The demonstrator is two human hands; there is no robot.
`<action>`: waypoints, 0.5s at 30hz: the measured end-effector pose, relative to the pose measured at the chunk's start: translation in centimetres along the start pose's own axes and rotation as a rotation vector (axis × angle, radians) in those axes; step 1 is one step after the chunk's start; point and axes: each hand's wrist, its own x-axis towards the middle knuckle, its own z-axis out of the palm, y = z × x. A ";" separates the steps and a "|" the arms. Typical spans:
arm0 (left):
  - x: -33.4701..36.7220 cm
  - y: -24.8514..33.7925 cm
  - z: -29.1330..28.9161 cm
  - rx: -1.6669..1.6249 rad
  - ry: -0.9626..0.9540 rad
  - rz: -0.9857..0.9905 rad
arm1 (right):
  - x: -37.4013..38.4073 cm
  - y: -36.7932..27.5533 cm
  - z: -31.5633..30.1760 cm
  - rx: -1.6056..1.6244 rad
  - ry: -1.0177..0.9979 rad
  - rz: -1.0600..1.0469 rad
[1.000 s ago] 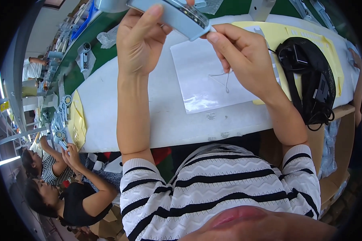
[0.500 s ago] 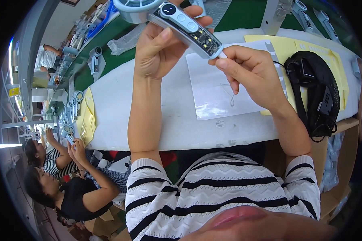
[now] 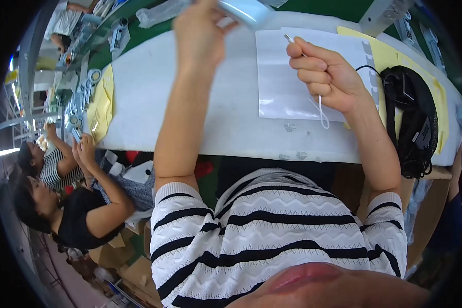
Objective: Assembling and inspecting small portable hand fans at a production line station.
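My left hand (image 3: 200, 46), smeared by motion, is closed on a light blue handheld fan (image 3: 249, 11) at the top edge of the head view. Only part of the fan's smooth casing shows; its round head is out of the picture. My right hand (image 3: 329, 77) is a closed fist around a thin white cable (image 3: 322, 113). The cable's small metal-tipped plug (image 3: 289, 38) sticks up past the thumb, apart from the fan, and a loop hangs below the fingers. Beneath this hand lies a glossy white sheet (image 3: 277, 87) on the pale padded table (image 3: 231, 128).
At the right, a black mesh bag (image 3: 410, 118) with cords lies over yellow paper (image 3: 441, 113). A grey metal post (image 3: 385, 15) stands behind. Several blue fans (image 3: 87, 84) lie at left near a yellow sheet (image 3: 103, 108). A co-worker's hands (image 3: 84, 151) hold another fan.
The white plug has come out of the fan's end. My left hand has carried the fan up and away, turning it; my right hand has curled round the cable. The view has shifted.
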 end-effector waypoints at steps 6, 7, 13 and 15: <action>2.3 7.5 -16.3 0.271 0.208 -0.053 | 0.5 0.9 -0.7 -0.135 0.024 0.044; 2.0 8.0 -18.6 0.351 0.204 -0.175 | 0.5 0.9 -0.6 -0.144 0.065 0.026; 0.1 10.8 -28.2 0.861 0.248 -0.664 | -0.7 1.9 1.6 -0.437 0.202 -0.089; 0.7 10.9 -27.6 1.246 0.353 -0.633 | 0.0 1.8 1.6 -0.541 0.180 -0.017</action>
